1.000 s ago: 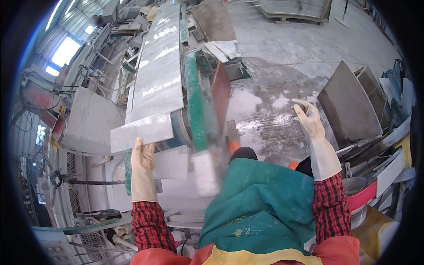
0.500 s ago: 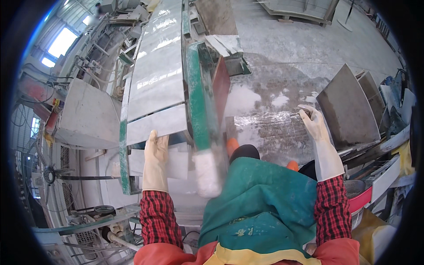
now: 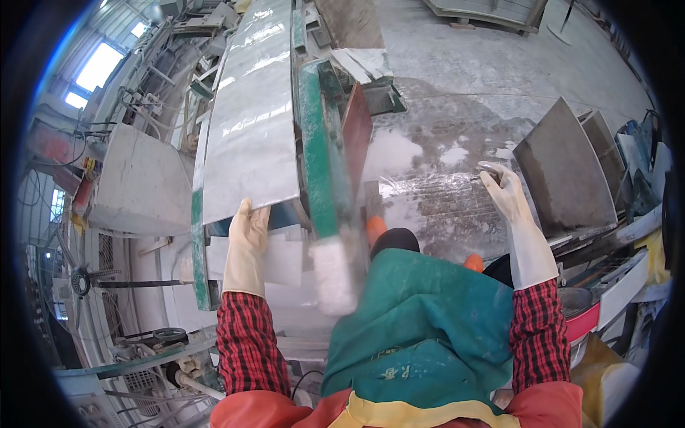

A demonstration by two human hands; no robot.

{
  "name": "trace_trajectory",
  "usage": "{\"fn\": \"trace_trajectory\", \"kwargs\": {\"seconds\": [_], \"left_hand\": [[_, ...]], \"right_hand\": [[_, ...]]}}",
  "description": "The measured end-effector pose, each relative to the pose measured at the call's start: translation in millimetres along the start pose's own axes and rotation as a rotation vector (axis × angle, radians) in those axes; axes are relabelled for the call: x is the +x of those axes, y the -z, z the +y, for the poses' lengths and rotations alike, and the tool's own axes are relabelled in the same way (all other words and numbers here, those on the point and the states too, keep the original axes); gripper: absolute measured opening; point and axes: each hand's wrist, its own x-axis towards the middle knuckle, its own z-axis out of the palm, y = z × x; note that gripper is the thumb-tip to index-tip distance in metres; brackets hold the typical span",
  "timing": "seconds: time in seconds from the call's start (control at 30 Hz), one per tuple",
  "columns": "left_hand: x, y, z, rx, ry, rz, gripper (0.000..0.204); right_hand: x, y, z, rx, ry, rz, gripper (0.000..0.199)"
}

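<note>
My left hand (image 3: pixel 247 241), in a cream rubber glove, is at the near edge of a pale, glossy slab (image 3: pixel 250 160). One fingertip shows at the edge's top; the other fingers are partly hidden below it. The slab lies on a long bed between green side rails (image 3: pixel 319 157). Out to the right, my gloved right hand (image 3: pixel 506 196) is held in the air over the wet floor. Its fingers curl toward the thumb around something small and dark that I cannot make out.
A white, wrapped-looking end (image 3: pixel 334 278) of the green rail is beside my green apron (image 3: pixel 421 321). Brown-grey panels (image 3: pixel 567 164) lean at the right, near a red-edged bin (image 3: pixel 584 322). A reddish board (image 3: pixel 357 128) stands by the rail. Machinery and a handwheel (image 3: pixel 80 282) are at left.
The dark gap across the slab surface near my left hand no longer shows. My left hand and the slab's near edge are slightly farther away. My right hand is nearly unchanged.
</note>
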Motion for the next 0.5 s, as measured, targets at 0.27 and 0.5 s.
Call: {"fn": "trace_trajectory", "kwargs": {"seconds": [0.27,0.5], "left_hand": [[-3.7,0.4,20.0,0.756,0.141,0.209,0.059],[-17.4,-16.6,26.7,0.957,0.186,0.176,0.048]], "right_hand": [[2.5,-15.9,-5.3,0.053,0.013,-0.051,0.033],[4.3,-19.0,4.1,0.000,-0.015,-0.073,0.033]]}}
